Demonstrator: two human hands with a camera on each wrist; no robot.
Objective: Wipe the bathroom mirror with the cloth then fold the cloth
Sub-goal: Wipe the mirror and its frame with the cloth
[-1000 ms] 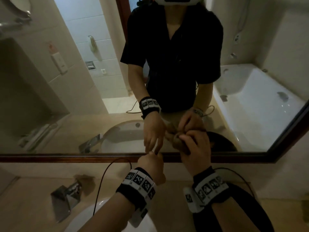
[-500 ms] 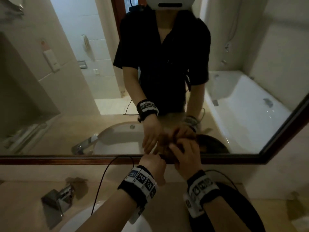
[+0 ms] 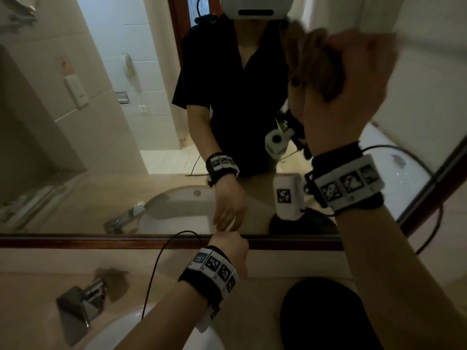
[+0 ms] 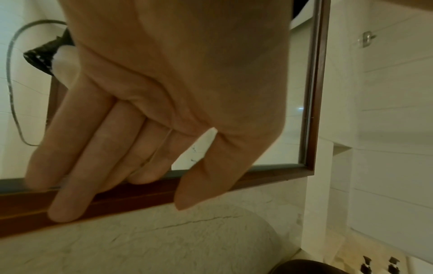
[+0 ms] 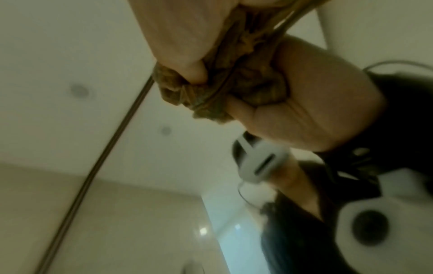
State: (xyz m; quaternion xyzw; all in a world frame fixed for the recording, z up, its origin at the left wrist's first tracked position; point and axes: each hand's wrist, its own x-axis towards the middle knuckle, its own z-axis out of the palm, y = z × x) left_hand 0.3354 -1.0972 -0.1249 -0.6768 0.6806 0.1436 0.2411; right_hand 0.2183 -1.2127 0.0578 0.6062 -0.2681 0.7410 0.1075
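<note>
The wall mirror point(image 3: 101, 122) has a dark wooden frame point(image 3: 101, 241) and fills most of the head view. My right hand point(image 3: 348, 79) is raised high against the glass at the upper right, fingers curled round a bunched brown cloth point(image 5: 211, 92). The cloth point(image 3: 326, 72) is pressed to the mirror; most of it is hidden by my hand. My left hand point(image 3: 228, 245) is low at the mirror's bottom edge, fingers straight, tips touching the frame point(image 4: 140, 196) and holding nothing.
Below the mirror a beige counter point(image 3: 38, 294) holds a white basin point(image 3: 121, 332) and a chrome tap point(image 3: 80, 301). A dark round object point(image 3: 328, 311) stands at the lower right. A thin black cable point(image 3: 161, 261) runs from my left wrist. The mirror's right frame edge point(image 4: 316, 92) meets a tiled wall.
My right hand has lifted the cloth from beside the left hand at the mirror's bottom edge up to the upper right of the glass. The left hand has stayed at the frame.
</note>
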